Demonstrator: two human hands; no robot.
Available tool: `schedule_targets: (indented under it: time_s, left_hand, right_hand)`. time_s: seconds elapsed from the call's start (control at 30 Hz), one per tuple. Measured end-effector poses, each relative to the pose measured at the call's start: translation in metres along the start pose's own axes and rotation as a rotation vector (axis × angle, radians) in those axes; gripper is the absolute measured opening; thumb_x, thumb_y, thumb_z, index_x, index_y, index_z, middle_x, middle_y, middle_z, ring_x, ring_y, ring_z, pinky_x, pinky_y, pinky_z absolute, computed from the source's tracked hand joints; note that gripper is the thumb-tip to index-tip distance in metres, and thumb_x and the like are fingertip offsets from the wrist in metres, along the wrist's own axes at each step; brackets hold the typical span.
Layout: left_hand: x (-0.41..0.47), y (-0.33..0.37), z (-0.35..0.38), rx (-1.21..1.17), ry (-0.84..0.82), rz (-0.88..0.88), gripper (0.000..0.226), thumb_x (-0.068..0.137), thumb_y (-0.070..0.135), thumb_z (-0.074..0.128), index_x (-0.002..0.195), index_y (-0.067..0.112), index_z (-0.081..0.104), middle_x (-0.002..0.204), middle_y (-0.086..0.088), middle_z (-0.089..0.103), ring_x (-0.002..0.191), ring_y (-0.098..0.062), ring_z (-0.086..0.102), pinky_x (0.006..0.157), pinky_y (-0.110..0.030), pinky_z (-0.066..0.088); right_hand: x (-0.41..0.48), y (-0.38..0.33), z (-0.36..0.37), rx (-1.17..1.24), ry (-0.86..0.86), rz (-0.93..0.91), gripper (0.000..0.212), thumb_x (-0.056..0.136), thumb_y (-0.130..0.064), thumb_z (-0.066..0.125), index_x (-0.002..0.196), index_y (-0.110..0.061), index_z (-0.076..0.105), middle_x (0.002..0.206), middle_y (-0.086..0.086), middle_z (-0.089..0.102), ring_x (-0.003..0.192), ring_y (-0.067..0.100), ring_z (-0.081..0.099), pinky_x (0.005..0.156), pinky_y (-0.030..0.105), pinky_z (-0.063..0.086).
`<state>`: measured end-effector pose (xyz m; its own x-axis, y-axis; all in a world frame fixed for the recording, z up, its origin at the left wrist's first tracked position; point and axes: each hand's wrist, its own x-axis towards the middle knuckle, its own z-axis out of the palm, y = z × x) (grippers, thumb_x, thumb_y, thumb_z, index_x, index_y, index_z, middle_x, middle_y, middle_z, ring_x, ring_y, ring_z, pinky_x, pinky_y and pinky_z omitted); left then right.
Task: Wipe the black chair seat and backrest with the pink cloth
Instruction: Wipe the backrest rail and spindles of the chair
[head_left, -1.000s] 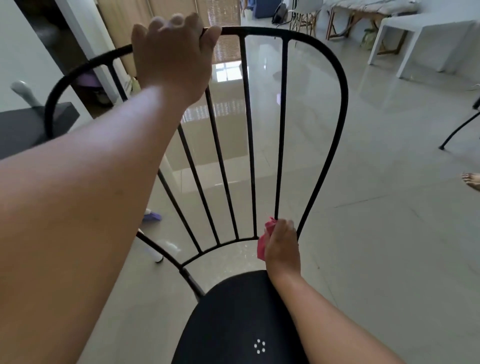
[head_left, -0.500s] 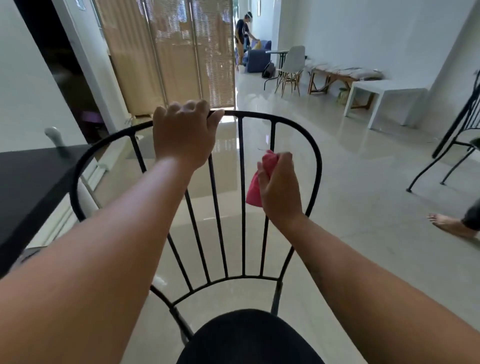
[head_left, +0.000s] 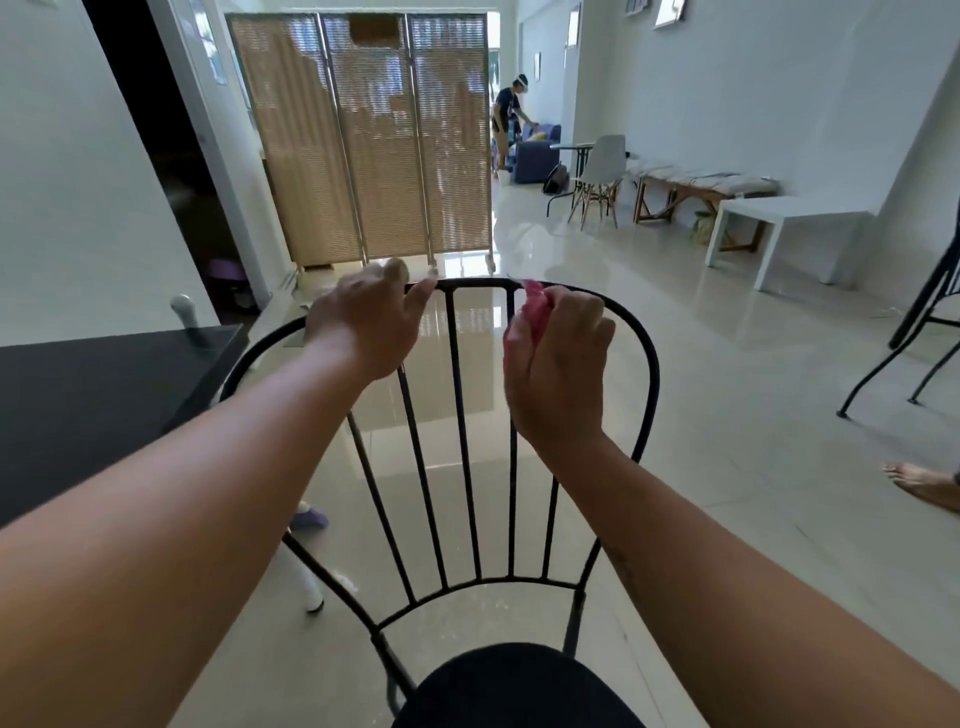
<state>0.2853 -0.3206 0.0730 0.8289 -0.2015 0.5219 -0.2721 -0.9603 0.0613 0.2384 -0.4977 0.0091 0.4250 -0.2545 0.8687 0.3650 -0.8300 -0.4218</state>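
Note:
The black metal chair stands right in front of me, its round black seat (head_left: 514, 686) at the bottom edge and its spindle backrest (head_left: 460, 441) rising above it. My left hand (head_left: 363, 322) grips the backrest's top rail left of centre. My right hand (head_left: 558, 364) holds the bunched pink cloth (head_left: 535, 314) wrapped round a spindle just under the top rail, right of centre. Most of the cloth is hidden inside my fist.
A black table (head_left: 93, 395) stands close on the left. A second black chair (head_left: 924, 332) and a person's bare foot (head_left: 919, 483) are at the right. A folding screen (head_left: 363, 140), a white table (head_left: 789, 234), a bench and another person stand farther back.
My right hand has slid the pink cloth up a spindle from the backrest's bottom rail to just under the top rail. My left hand kept its grip, and my view tilted upward.

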Motion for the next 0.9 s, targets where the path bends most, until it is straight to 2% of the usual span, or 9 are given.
schedule_targets:
  time_s: [0.07,0.2,0.37,0.47,0.53,0.63,0.73,0.8,0.9]
  left_hand:
    - [-0.01,-0.01,0.005,0.079,0.082,0.002,0.055,0.099,0.055,0.018,0.102,0.012,0.054,0.098,-0.013,0.063,0.085,-0.033,0.059,0.077,-0.043,0.045]
    - [-0.015,-0.009,0.008,0.082,0.125,0.001,0.049,0.101,0.05,0.024,0.099,0.012,0.055,0.094,-0.012,0.063,0.084,-0.034,0.059,0.083,-0.046,0.044]
    - [-0.015,-0.004,0.016,0.104,0.217,-0.019,0.051,0.101,0.051,0.026,0.094,0.01,0.056,0.088,-0.012,0.063,0.079,-0.033,0.059,0.08,-0.044,0.041]
    - [-0.013,-0.004,0.021,0.135,0.259,-0.005,0.053,0.101,0.051,0.027,0.097,0.007,0.057,0.09,-0.014,0.063,0.08,-0.035,0.059,0.078,-0.043,0.041]
    - [-0.007,-0.006,0.026,0.158,0.278,0.004,0.054,0.101,0.051,0.026,0.1,0.006,0.057,0.092,-0.015,0.063,0.082,-0.035,0.059,0.078,-0.043,0.04]
    - [0.006,-0.01,0.036,0.175,0.296,0.009,0.058,0.101,0.054,0.025,0.101,0.006,0.056,0.093,-0.017,0.062,0.077,-0.033,0.054,0.074,-0.041,0.036]
    - [0.018,-0.016,0.045,0.184,0.311,0.002,0.062,0.1,0.057,0.023,0.102,0.005,0.056,0.092,-0.018,0.06,0.073,-0.029,0.046,0.073,-0.041,0.034]
    - [0.026,-0.019,0.051,0.207,0.307,0.003,0.063,0.101,0.058,0.022,0.104,0.004,0.055,0.092,-0.019,0.059,0.073,-0.029,0.046,0.074,-0.042,0.035]
    - [0.035,-0.025,0.058,0.234,0.292,0.009,0.064,0.101,0.057,0.02,0.109,0.003,0.053,0.097,-0.022,0.059,0.084,-0.036,0.056,0.079,-0.045,0.038]
  right_hand:
    - [0.005,-0.008,0.01,0.079,-0.063,0.087,0.028,0.092,-0.024,0.042,0.111,-0.003,0.046,0.105,0.014,0.051,0.09,0.028,0.048,0.078,0.04,0.043]
    - [0.005,-0.007,0.029,0.283,-0.152,0.381,0.024,0.099,-0.027,0.048,0.112,-0.008,0.044,0.101,-0.001,0.051,0.088,0.017,0.054,0.078,0.033,0.048]
    - [-0.001,0.005,0.048,0.053,-0.146,0.218,0.026,0.099,-0.024,0.05,0.105,0.0,0.052,0.095,0.013,0.057,0.082,0.029,0.058,0.069,0.034,0.044]
    - [-0.028,0.013,0.053,-0.099,-0.141,0.181,0.027,0.098,-0.027,0.05,0.106,-0.001,0.051,0.093,0.013,0.058,0.08,0.03,0.061,0.062,0.037,0.049]
    - [-0.049,0.018,0.054,-0.211,-0.164,0.169,0.029,0.097,-0.031,0.047,0.105,-0.003,0.05,0.094,0.012,0.058,0.076,0.029,0.062,0.053,0.034,0.044]
    - [-0.08,0.028,0.055,-0.316,-0.261,0.196,0.037,0.097,-0.04,0.037,0.105,-0.006,0.049,0.095,0.009,0.06,0.066,0.029,0.063,0.049,0.029,0.038]
    - [-0.124,0.043,0.056,-0.302,-0.368,0.243,0.037,0.099,-0.04,0.04,0.107,-0.006,0.051,0.1,0.009,0.063,0.064,0.029,0.065,0.051,0.028,0.037]
    - [-0.155,0.051,0.059,-0.252,-0.449,0.344,0.038,0.1,-0.041,0.037,0.112,-0.008,0.05,0.104,0.007,0.063,0.069,0.03,0.066,0.056,0.03,0.041]
    - [-0.193,0.06,0.067,-0.189,-0.518,0.533,0.032,0.1,-0.043,0.039,0.111,-0.015,0.05,0.098,0.002,0.065,0.075,0.026,0.066,0.061,0.029,0.041]
